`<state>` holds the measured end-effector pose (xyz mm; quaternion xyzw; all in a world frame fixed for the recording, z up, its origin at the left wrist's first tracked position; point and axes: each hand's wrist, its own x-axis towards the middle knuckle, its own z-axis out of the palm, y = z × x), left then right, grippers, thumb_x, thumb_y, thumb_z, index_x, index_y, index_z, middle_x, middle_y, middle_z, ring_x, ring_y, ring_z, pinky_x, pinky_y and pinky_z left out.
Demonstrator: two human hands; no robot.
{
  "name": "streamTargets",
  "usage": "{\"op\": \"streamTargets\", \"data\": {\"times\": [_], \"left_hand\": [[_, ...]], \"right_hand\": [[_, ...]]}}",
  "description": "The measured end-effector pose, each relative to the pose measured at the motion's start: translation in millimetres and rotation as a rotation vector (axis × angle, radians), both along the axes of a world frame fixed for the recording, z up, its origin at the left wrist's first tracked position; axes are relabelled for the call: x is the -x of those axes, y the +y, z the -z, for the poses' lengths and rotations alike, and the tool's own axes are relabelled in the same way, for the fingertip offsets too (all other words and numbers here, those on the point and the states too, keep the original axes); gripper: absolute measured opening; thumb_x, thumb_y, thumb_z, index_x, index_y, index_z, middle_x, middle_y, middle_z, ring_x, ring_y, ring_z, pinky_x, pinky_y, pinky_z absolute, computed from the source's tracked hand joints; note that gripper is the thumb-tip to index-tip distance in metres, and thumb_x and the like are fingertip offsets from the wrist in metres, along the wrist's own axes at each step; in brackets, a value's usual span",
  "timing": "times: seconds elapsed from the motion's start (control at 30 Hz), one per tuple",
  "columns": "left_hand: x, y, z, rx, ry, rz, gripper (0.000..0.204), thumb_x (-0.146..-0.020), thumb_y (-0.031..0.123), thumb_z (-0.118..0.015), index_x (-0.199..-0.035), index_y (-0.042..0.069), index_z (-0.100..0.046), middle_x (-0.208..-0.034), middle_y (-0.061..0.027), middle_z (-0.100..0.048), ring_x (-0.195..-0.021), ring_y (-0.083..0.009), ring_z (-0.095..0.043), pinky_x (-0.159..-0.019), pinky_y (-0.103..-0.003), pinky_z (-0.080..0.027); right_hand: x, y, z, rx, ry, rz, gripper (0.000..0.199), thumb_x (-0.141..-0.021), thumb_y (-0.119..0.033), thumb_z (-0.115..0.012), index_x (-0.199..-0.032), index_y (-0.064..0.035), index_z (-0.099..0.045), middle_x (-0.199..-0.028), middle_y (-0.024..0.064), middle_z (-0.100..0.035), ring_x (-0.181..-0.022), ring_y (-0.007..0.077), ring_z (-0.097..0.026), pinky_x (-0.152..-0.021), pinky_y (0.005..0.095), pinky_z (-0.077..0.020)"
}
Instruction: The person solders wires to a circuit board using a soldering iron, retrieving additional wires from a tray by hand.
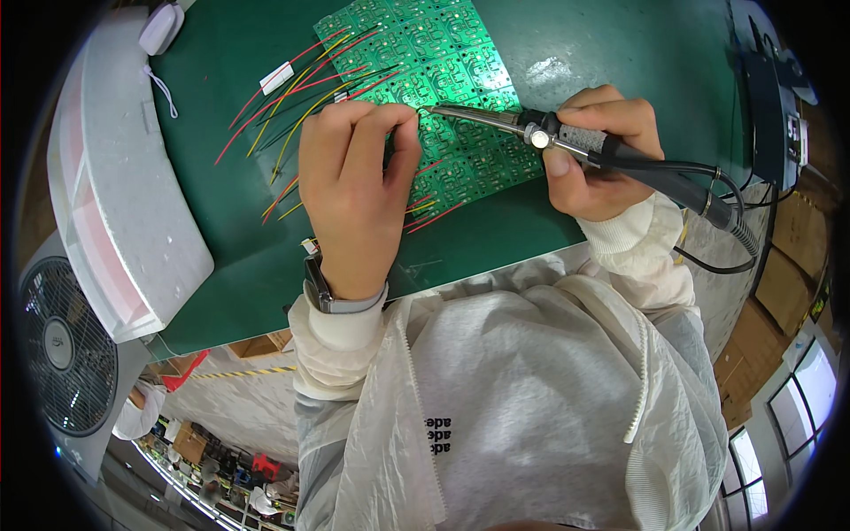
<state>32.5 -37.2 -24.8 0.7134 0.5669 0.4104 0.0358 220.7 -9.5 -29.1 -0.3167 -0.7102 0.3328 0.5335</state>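
My right hand (611, 146) grips a soldering iron (567, 137) with a metal guide tube along its side and a black cable at its back. The iron's tip points left and reaches the green circuit board panel (469, 66), beside my left fingertips. My left hand (359, 168) is closed in a pinch over the board's left part; what lies between its fingers is hidden. Red, yellow and black wires (283, 115) stick out past the board's left edge, some with a white connector (276, 78). More wire ends (429, 212) show below, right of my left wrist.
The board lies on a green table mat (239, 230). A white foam box (133, 177) stands at the left, with a fan (66, 345) beyond it. A dark boxed device (775, 119) sits at the right edge, near cardboard boxes (792, 257). Another person's sleeve (142, 411) shows at lower left.
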Motion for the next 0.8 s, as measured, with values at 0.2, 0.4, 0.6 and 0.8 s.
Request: {"op": "streamTargets", "data": {"times": [0.2, 0.4, 0.6, 0.8], "left_hand": [[-0.1, 1.2, 1.8, -0.022, 0.005, 0.001, 0.022, -0.056, -0.006, -0.064, -0.074, 0.004, -0.055, -0.072, -0.0040, -0.046, -0.062, -0.0184, -0.045, -0.052, -0.028, -0.037], [-0.5, 0.5, 2.3, -0.031, 0.025, -0.009, 0.023, -0.056, -0.006, -0.064, -0.073, 0.005, -0.055, -0.072, -0.0042, -0.046, -0.062, -0.0187, -0.045, -0.052, -0.029, -0.037], [-0.2, 0.4, 3.3, -0.035, 0.033, -0.018, 0.023, -0.056, -0.006, -0.064, -0.073, 0.005, -0.055, -0.073, -0.0042, -0.047, -0.063, -0.0189, -0.046, -0.053, -0.029, -0.039], [-0.6, 0.3, 3.1, -0.034, 0.049, -0.027, 0.023, -0.056, -0.006, -0.064, -0.073, 0.005, -0.054, -0.073, -0.0041, -0.047, -0.062, -0.0190, -0.046, -0.053, -0.029, -0.039]], "right_hand": [[-2.8, -3.1, -3.1, 0.033, -0.064, -0.047, 0.029, -0.068, -0.006, -0.061, -0.089, 0.0014, -0.043, -0.074, 0.0140, -0.052, -0.058, 0.0118, -0.048, -0.053, 0.0208, -0.0401], [-2.4, -1.4, -2.8, 0.006, -0.052, -0.050, 0.029, -0.068, -0.006, -0.061, -0.089, 0.0012, -0.042, -0.073, 0.0140, -0.052, -0.058, 0.0121, -0.048, -0.053, 0.0207, -0.0400], [-1.8, -3.2, -2.6, 0.022, -0.053, -0.043, 0.029, -0.067, -0.005, -0.061, -0.089, 0.0012, -0.042, -0.073, 0.0138, -0.052, -0.059, 0.0124, -0.049, -0.054, 0.0210, -0.0401], [-1.4, -3.8, -1.8, 0.024, -0.042, -0.032, 0.029, -0.068, -0.006, -0.061, -0.089, 0.0011, -0.042, -0.074, 0.0139, -0.052, -0.059, 0.0132, -0.049, -0.055, 0.0214, -0.0404]]}}
